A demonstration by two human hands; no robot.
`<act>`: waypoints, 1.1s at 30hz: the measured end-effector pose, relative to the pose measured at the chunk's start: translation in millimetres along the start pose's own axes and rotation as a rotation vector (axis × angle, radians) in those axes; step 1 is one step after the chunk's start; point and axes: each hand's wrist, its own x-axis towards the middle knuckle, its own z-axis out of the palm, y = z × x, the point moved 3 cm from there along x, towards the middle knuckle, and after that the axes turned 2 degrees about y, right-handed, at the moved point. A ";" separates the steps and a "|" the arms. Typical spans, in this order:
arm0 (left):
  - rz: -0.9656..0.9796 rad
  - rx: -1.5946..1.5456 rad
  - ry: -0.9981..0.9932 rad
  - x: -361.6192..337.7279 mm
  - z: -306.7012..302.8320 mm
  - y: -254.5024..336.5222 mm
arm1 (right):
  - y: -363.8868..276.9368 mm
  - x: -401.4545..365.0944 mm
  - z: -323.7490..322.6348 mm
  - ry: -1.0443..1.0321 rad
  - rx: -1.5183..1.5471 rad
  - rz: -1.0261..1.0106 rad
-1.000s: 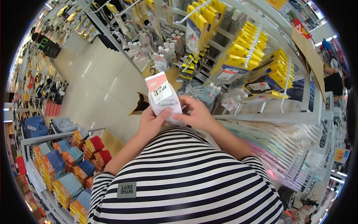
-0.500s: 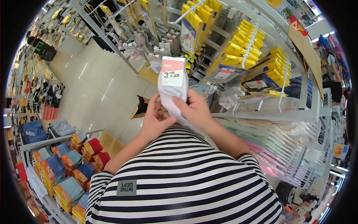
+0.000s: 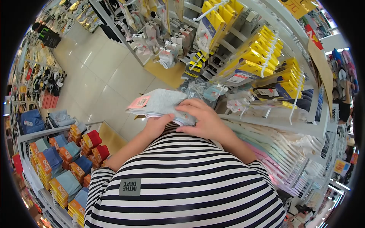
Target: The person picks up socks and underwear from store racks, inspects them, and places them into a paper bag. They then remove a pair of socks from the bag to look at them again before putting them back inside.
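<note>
A bundle of folded socks [image 3: 161, 102], grey on top with paler layers beneath, lies across both hands in front of my striped shirt. Its pink paper label [image 3: 139, 102] points to the left. My left hand [image 3: 156, 126] grips the lower edge, thumb on top and the other fingers hidden underneath. On the right end, my right hand [image 3: 199, 118] has its fingers over the grey fabric and its thumb below, so the bundle is held from both sides.
Yellow-carded packs [image 3: 249, 57] hang on white hooks at the upper right, above pale hanging clothes [image 3: 273, 152]. At lower left a rack [image 3: 23, 152] holds folded items with orange bands [image 3: 43, 163]. Tiled floor [image 3: 102, 83] lies beyond my hands.
The sock bundle has turned from upright to sideways, its label swinging left and its grey side now facing up. My right hand has shifted onto the bundle's right end.
</note>
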 end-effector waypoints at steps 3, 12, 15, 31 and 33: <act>0.108 0.229 -0.110 2.3 8.6 13.2 | 9.4 -0.3 13.7 0.014 0.105 0.104; -0.089 0.208 -0.041 5.5 1.4 14.9 | 36.5 2.6 12.0 -0.059 0.443 0.379; -0.073 0.158 -0.045 8.0 -2.3 12.0 | 47.0 -1.4 15.3 -0.053 0.498 0.454; -0.074 0.390 -0.132 6.9 -3.0 19.8 | 20.3 11.6 7.6 -0.135 0.155 0.166; -0.068 0.429 -0.132 6.0 -3.0 23.4 | 17.7 14.5 10.0 -0.121 0.078 0.123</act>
